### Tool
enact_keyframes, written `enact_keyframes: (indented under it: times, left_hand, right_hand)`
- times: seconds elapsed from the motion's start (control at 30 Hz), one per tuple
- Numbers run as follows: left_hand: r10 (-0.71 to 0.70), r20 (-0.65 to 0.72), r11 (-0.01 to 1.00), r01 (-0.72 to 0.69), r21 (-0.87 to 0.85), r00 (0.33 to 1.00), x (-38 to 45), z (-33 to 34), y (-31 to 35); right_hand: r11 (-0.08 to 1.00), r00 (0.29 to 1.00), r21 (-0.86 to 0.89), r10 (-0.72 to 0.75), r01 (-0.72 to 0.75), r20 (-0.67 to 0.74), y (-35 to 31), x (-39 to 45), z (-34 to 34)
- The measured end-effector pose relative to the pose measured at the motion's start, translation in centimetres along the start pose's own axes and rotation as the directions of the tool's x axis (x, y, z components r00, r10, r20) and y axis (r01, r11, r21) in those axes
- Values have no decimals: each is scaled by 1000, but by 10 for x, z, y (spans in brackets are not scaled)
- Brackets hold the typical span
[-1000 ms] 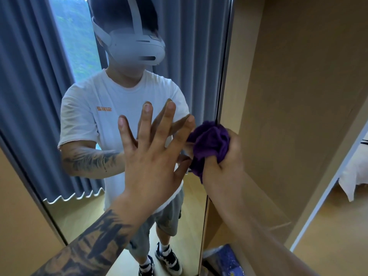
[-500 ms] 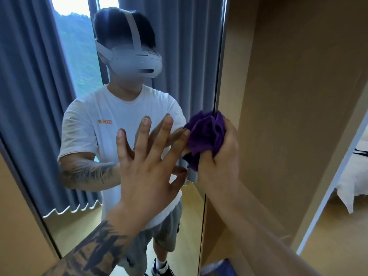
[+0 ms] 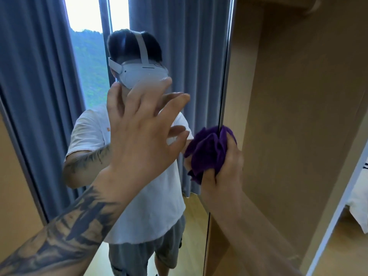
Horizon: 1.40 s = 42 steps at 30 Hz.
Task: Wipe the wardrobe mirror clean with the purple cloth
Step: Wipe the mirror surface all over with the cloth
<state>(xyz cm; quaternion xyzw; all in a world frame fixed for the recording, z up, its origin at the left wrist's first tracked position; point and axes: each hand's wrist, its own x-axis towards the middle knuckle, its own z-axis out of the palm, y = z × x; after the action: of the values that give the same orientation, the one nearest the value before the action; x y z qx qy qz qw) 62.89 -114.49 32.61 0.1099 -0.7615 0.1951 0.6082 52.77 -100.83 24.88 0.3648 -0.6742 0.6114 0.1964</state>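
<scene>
The tall wardrobe mirror (image 3: 49, 96) fills the left and middle of the head view, reflecting a person in a white shirt and blue curtains. My right hand (image 3: 225, 176) grips a bunched purple cloth (image 3: 209, 152) and holds it against the mirror's right edge, at mid height. My left hand (image 3: 141, 132) is raised in front of the glass with fingers spread and straight, palm toward the mirror; whether it touches the glass is unclear. Its tattooed forearm runs in from the lower left.
Right of the mirror stands the open wardrobe's wooden side panel (image 3: 298, 116). A white door frame (image 3: 342, 208) and a bit of white bedding (image 3: 360, 208) show at the far right. Wooden floor lies below.
The view has tilted upward. My left hand has risen and spread wider across the glass. The cloth in my right hand stays at the mirror's right edge, now lower in the view.
</scene>
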Motion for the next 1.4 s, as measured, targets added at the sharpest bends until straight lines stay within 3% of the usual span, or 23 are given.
enact_keyframes:
  times: [0.27,0.43,0.57,0.93,1.17,1.4]
  left_hand:
    - [45,39,995,-48,85,998,28,11,-4]
    - [66,14,994,-67,88,998,23,20,-7]
    - [91,8,991,-92,93,996,23,22,-8]
    - [113,29,983,-116,141,993,19,27,-9]
    - [103,44,983,-109,151,994,17,27,-6]
    - [108,56,981,-116,157,993,18,26,-7]
  right_hand:
    - [989,982,32,-137,142,-130,-49,81,-12]
    - [994,988,-40,-107,103,-112,-29,38,-1]
    - [998,998,48,-41,44,-52,-9,16,3]
    - [978,966,78,-178,195,-189,-50,84,-5]
    - [985,985,112,-115,130,-132,-11,27,3]
    - [982,984,133,-115,133,-136,-56,80,-11]
